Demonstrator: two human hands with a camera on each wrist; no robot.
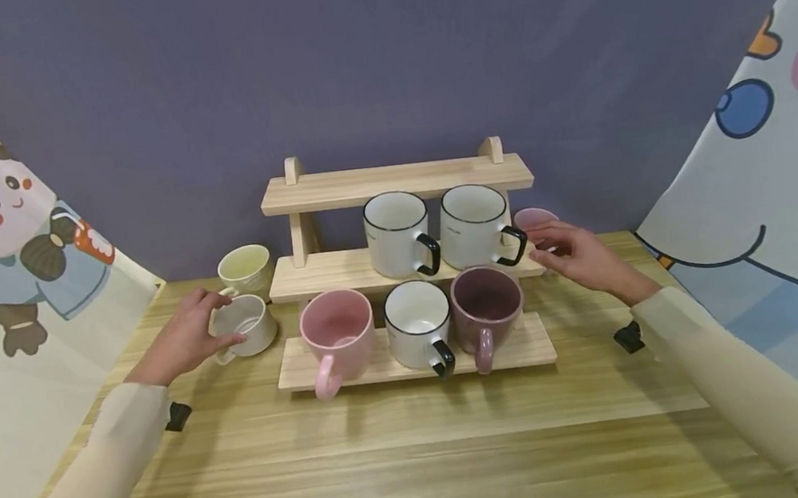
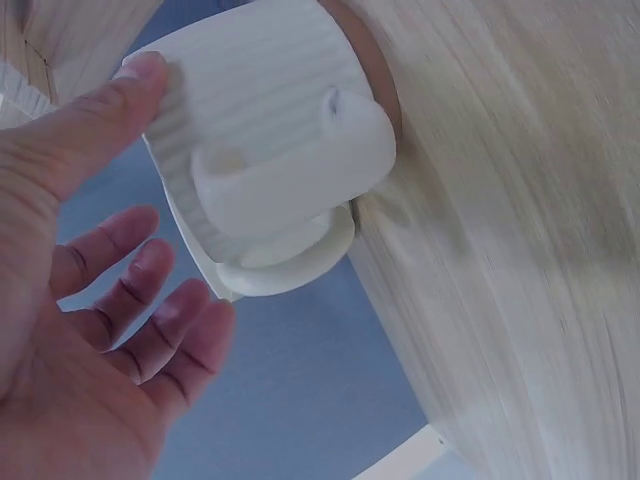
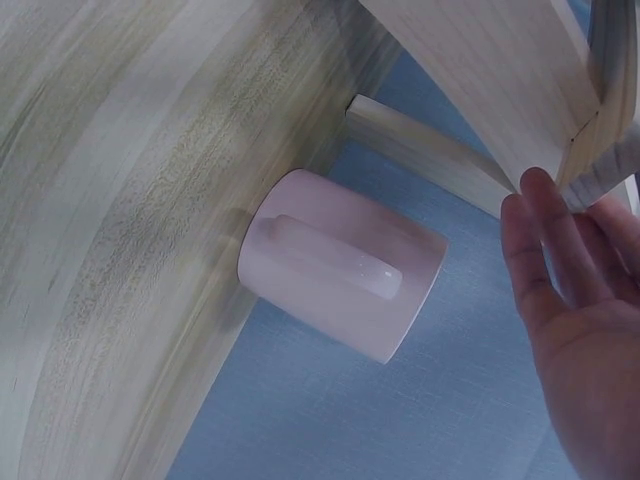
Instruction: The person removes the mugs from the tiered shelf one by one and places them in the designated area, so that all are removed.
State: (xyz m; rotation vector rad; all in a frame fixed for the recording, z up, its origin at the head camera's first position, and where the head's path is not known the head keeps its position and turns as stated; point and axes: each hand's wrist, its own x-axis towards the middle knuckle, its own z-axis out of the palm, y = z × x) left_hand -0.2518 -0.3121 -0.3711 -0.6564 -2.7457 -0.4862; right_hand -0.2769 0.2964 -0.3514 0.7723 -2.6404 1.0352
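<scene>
My left hand (image 1: 185,335) is beside a white ribbed mug (image 1: 254,331) that stands upright on the table, left of the wooden rack. In the left wrist view the thumb (image 2: 118,98) overlaps the edge of the mug; the other fingers are loosely bent and apart from it. Behind it stands a pale green-yellow mug (image 1: 248,268). My right hand (image 1: 579,257) is at the rack's right end, fingers relaxed near the shelf edge. A pink mug (image 3: 335,275) stands upright on the table there, apart from those fingers in the right wrist view and partly hidden in the head view.
A three-tier wooden rack (image 1: 396,183) stands mid-table. Its middle shelf carries two white black-rimmed mugs (image 1: 398,237). On the bottom shelf are a pink mug (image 1: 351,350), a smaller white black-rimmed mug (image 1: 411,344) and a purple mug (image 1: 475,330). A dark wall (image 1: 381,58) rises behind.
</scene>
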